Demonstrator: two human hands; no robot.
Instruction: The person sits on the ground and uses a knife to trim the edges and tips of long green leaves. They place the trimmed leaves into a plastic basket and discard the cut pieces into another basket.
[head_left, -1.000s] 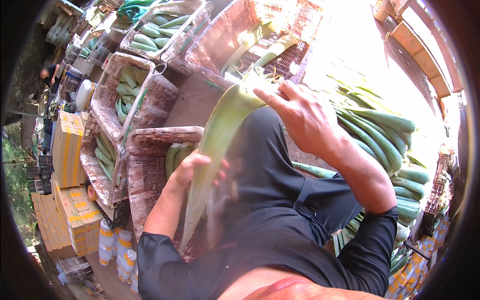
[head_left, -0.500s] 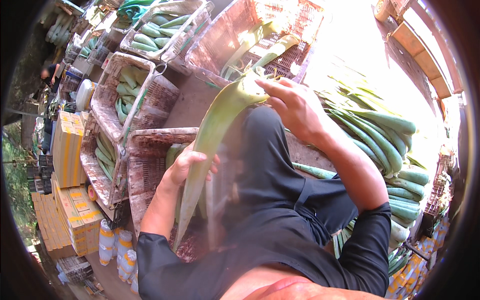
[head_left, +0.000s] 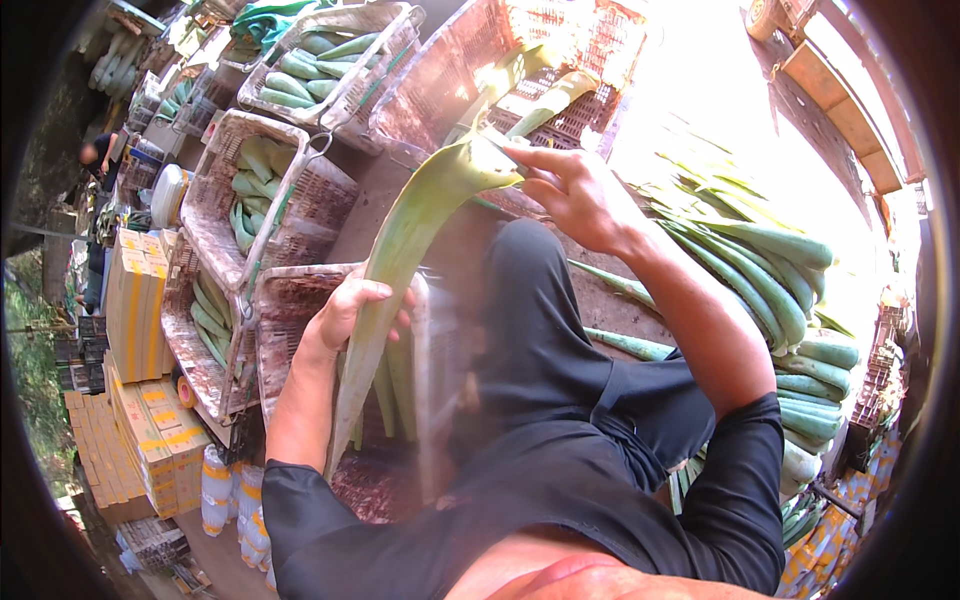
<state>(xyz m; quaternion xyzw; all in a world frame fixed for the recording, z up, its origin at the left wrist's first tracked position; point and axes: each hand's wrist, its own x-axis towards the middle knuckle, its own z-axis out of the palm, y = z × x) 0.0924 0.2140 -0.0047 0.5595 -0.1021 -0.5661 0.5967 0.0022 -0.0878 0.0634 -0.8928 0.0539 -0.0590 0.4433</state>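
Note:
A long green aloe leaf (head_left: 405, 235) slants across the front of my body, its broad pale base at the upper right and its tip near my left sleeve. My left hand (head_left: 357, 308) is closed round its narrower part, thumb on top. At the cut base, my right hand (head_left: 580, 200) has its fingers bent together with the index finger stretched toward the leaf. Whatever lies between those fingers is too small to make out. Behind the leaf, a crate (head_left: 290, 275) beside my leg holds several more aloe leaves (head_left: 398, 385).
Ahead stands a stained crate (head_left: 405, 100) with trimmed leaves in it. Crates of aloe leaves (head_left: 258, 190) line the left, near stacked cardboard boxes (head_left: 140, 300) and wrapped rolls (head_left: 216, 490). A large pile of aloe leaves (head_left: 760, 275) lies at the right beyond my knee (head_left: 530, 260).
The leaf and my left hand have shifted a little left and up. My right hand has drawn slightly away from the leaf's base, where stringy bits no longer show.

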